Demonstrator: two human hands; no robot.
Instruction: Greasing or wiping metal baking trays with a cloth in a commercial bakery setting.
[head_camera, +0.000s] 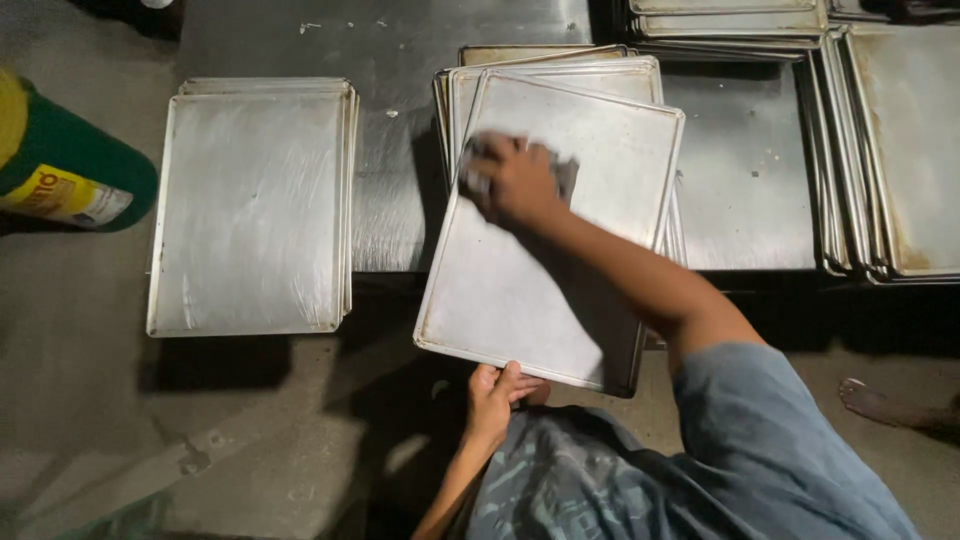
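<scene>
I'm pressing right hand (512, 180), grip clamped on cloth (562, 172), onto top tray (560, 270) at surface (400, 200) front edge; left hand (497, 392) gripping tray's near rim.

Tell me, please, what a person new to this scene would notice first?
First, the big metal tray in the middle, tilted over the table edge: the right hand presses a cloth on it, while the left hand holds its near edge. Then the stacks of similar trays: one at the left, more at the right.
</scene>
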